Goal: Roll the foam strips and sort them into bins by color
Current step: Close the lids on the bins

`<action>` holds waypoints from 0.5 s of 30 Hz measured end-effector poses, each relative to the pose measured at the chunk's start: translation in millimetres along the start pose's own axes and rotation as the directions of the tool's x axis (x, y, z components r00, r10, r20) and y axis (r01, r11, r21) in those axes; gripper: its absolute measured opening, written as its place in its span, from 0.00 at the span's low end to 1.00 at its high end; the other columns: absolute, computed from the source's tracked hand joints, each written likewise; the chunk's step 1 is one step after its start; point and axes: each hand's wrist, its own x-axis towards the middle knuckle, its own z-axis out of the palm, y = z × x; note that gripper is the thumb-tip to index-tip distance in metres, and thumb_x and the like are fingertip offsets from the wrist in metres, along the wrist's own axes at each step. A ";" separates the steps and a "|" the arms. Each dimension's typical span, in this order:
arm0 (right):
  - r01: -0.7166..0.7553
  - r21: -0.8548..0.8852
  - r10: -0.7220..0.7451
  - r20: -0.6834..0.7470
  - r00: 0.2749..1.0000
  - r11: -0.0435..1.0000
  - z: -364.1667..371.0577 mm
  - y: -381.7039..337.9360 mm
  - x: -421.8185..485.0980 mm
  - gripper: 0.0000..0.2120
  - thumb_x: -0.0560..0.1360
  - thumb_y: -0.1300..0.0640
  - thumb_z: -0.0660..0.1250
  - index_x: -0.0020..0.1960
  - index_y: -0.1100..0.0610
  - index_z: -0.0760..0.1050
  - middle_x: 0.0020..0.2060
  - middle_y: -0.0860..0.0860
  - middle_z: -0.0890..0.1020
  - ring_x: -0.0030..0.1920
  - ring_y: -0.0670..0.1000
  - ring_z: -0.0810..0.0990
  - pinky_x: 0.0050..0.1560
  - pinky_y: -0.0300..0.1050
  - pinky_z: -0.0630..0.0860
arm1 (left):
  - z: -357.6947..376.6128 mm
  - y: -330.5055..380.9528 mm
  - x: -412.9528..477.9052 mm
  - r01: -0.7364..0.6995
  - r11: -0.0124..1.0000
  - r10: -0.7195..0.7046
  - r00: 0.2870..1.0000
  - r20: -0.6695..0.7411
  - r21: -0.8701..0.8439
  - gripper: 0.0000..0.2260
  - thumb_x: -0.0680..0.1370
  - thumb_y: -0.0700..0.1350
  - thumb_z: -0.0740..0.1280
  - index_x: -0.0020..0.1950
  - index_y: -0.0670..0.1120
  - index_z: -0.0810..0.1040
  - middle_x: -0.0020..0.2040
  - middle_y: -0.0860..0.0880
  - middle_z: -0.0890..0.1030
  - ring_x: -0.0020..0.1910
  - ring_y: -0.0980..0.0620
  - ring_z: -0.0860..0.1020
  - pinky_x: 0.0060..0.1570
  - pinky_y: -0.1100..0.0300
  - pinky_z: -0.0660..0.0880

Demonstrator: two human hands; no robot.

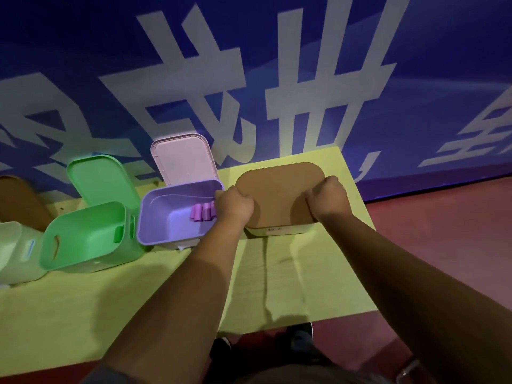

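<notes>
From the head camera, looking down, two bare forearms reach forward over a yellow-green table (304,284) that stands against a blue wall (415,79) with large pale characters. Both hands grip a brown lid (279,195) that lies flat on a pale bin (277,231) near the table's far right corner. The left hand (234,207) holds the lid's left edge with its fingers curled shut around it; the right hand (328,199) holds the lid's right edge the same way, fingers closed over the rim. Just left of this bin, touching the left hand's side, a purple bin (171,217) stands open, its pale pink lid (182,159) propped upright against the wall behind it. Inside the purple bin, against its right wall, lie several purple foam rolls (201,212), packed side by side; how many there are cannot be told. Further left along the far edge, a green bin (88,242) stands open and tilted toward the camera, with its green lid (102,178) upright behind it. A green piece (119,234) sits at its inner right wall, but what it is cannot be told. At the table's left edge, a pale green bin (16,250) is partly cut off, with a brown shape (19,200) behind it. Below the table's near edge, dark shoes (300,335) stand on a red floor (443,234).
</notes>
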 end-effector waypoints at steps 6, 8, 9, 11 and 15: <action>-0.016 -0.050 0.018 0.033 0.999 0.999 10.1 3.9 5.5 0.22 0.82 0.52 0.70 0.70 0.62 0.70 0.60 0.57 0.80 0.50 0.53 0.75 0.48 0.46 0.73 | 8.6 -5.9 4.8 -0.054 0.992 0.064 0.994 -0.086 0.114 0.14 0.84 0.44 0.63 0.68 0.40 0.79 0.69 0.38 0.70 0.66 0.35 0.75 0.66 0.47 0.76; -0.019 -0.044 0.020 0.035 0.999 0.999 12.0 3.4 8.6 0.21 0.82 0.52 0.71 0.69 0.62 0.71 0.58 0.55 0.79 0.50 0.54 0.77 0.48 0.47 0.74 | 10.8 -7.5 8.1 -0.073 0.992 0.081 0.993 -0.082 0.099 0.12 0.85 0.42 0.63 0.66 0.40 0.78 0.69 0.39 0.70 0.61 0.36 0.78 0.62 0.48 0.78; -0.020 -0.044 0.022 0.040 0.999 0.999 13.2 3.0 10.1 0.22 0.81 0.51 0.72 0.68 0.61 0.71 0.59 0.55 0.79 0.51 0.55 0.78 0.50 0.49 0.77 | 11.9 -8.5 10.1 -0.080 0.992 0.088 0.993 -0.084 0.100 0.12 0.85 0.42 0.64 0.66 0.40 0.78 0.68 0.39 0.71 0.59 0.37 0.79 0.61 0.48 0.78; -0.034 -0.052 0.037 0.054 0.998 0.998 15.5 1.5 11.2 0.24 0.78 0.51 0.74 0.69 0.60 0.71 0.61 0.57 0.79 0.55 0.58 0.81 0.55 0.52 0.81 | 13.6 -10.8 13.4 -0.100 0.987 0.111 0.990 -0.085 0.123 0.12 0.86 0.44 0.65 0.67 0.40 0.77 0.68 0.38 0.71 0.58 0.37 0.80 0.62 0.47 0.79; -0.019 -0.182 0.038 0.099 0.994 0.983 21.9 3.5 10.8 0.31 0.77 0.52 0.76 0.74 0.61 0.67 0.66 0.59 0.75 0.64 0.59 0.77 0.66 0.54 0.79 | 19.9 -16.4 19.3 -0.110 0.969 0.128 0.989 -0.073 0.220 0.19 0.88 0.47 0.62 0.76 0.40 0.72 0.72 0.35 0.70 0.66 0.35 0.78 0.67 0.44 0.77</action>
